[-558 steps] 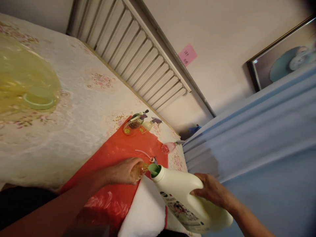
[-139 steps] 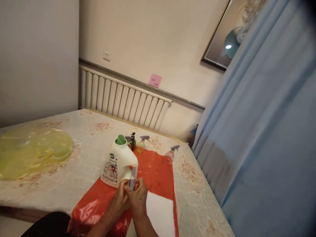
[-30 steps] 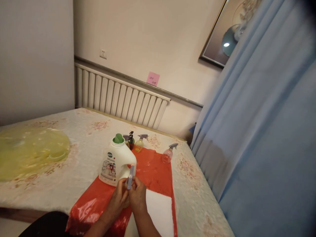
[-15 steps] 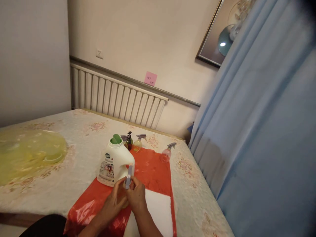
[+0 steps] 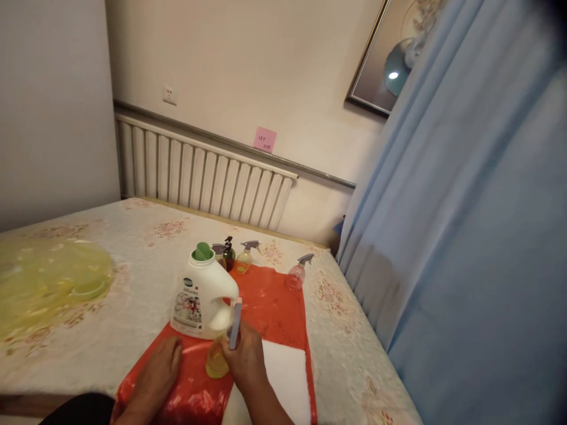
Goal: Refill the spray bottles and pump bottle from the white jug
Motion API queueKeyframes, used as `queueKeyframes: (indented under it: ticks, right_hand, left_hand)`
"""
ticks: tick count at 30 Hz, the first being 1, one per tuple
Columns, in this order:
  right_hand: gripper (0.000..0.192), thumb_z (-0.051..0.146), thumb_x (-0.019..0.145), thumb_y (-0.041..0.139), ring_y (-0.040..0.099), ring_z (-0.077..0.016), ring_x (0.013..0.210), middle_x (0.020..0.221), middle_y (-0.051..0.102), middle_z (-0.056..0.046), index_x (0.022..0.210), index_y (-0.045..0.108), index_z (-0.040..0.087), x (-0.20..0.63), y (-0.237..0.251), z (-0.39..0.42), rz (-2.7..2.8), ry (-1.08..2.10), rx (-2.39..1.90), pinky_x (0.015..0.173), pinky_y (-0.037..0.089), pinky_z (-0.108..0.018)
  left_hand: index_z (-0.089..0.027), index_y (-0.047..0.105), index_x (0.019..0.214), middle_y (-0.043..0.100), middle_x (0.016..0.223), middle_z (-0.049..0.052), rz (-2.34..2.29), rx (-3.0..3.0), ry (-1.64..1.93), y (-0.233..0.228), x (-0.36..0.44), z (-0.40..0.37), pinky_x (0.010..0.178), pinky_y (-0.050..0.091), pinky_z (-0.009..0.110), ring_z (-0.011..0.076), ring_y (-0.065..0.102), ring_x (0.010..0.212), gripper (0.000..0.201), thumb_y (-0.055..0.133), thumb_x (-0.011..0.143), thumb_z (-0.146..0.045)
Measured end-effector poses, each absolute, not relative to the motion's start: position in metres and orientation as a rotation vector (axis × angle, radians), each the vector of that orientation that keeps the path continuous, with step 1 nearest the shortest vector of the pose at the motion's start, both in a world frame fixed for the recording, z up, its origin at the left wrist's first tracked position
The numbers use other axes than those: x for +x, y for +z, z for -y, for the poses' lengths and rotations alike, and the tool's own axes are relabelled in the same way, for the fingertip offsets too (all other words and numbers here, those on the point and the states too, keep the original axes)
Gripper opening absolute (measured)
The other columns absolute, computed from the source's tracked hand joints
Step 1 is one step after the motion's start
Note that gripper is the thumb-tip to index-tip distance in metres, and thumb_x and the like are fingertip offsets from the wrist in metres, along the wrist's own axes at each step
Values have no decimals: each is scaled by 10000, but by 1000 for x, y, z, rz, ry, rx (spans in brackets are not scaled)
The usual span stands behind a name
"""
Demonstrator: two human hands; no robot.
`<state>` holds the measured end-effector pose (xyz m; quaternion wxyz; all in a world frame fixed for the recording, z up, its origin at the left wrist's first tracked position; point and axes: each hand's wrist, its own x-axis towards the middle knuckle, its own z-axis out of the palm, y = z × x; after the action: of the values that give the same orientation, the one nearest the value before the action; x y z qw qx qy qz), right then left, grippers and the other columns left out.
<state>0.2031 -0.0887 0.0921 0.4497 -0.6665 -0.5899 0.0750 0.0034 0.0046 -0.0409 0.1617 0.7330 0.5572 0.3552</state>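
Observation:
My right hand point(image 5: 248, 354) is closed around the neck of a small yellow spray bottle point(image 5: 216, 361), just below its grey trigger head point(image 5: 235, 323). The bottle's clear yellowish body shows to the left of the fingers. Lower left, my left hand point(image 5: 162, 363) holds nothing and lies on a red plastic sheet point(image 5: 266, 307), its fingers loosely extended. Right behind the spray bottle stands a white detergent jug point(image 5: 204, 295) with a handle, a printed label and a green piece point(image 5: 203, 251) in its mouth.
At the sheet's far edge stand a pink spray bottle point(image 5: 296, 276), a yellowish spray bottle point(image 5: 244, 260) and dark bottles point(image 5: 229, 255). A white sheet point(image 5: 287, 375) lies at right. Left is a yellow transparent plastic heap point(image 5: 48, 283); a blue curtain point(image 5: 452, 236) hangs right.
My left hand has let go of the spray bottle and moved left and down onto the red sheet. My right hand keeps the bottle. The view has shifted slightly.

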Motion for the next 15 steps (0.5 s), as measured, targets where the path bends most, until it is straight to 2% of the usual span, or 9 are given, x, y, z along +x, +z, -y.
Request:
queueKeyframes:
  ticks: [3, 9, 15]
  right_hand:
    - [46, 144, 700, 613, 587, -187, 616, 665, 616, -20, 711, 605, 187, 213, 90, 93, 1430, 172, -1618, 598, 427, -271]
    - [48, 149, 714, 589, 542, -138, 545, 612, 599, 11, 685, 600, 185, 244, 107, 95, 1352, 170, -1594, 549, 424, -226]
    - [104, 265, 752, 610, 530, -128, 519, 590, 607, 22, 707, 633, 173, 301, 131, 66, 1273, 100, -1639, 522, 410, -221]
  left_hand:
    - [-235, 579, 936, 710, 968, 86, -1563, 2167, 963, -40, -2, -11, 974, 517, 429, 263, 676, 983, 281, 347, 925, -392]
    - [-263, 550, 833, 690, 876, 49, -1542, 2251, 872, -29, -4, -14, 877, 533, 402, 250, 664, 889, 302, 303, 956, -386]
    - [-241, 596, 862, 701, 920, 59, -1518, 2352, 847, -35, -5, -18, 940, 498, 407, 258, 658, 933, 283, 339, 938, -329]
